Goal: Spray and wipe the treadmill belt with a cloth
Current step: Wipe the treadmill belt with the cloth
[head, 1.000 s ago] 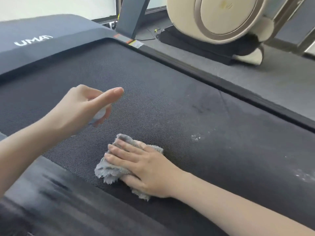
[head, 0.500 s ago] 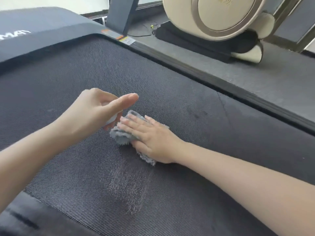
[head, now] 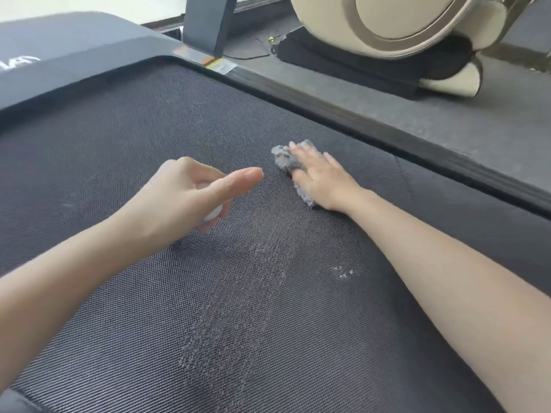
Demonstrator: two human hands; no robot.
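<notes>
Right hand [head: 325,183] pressed the cloth [head: 286,160] on the belt [head: 149,129], fingers straight — left hand [head: 190,192] curled round a white bottle [head: 213,214], 1 finger out.

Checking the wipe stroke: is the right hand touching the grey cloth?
Touching. Head view: right hand lies flat on the grey cloth, pressing it onto the treadmill belt.

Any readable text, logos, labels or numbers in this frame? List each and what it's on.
White logo on the treadmill's front cover: upside down and cut off by the frame edge, not readable.
Yellow-and-white sticker on the side rail: print too small to read.
Orange label next to that sticker: blurred, unreadable.
Nothing here can be quoted with confidence.
</notes>
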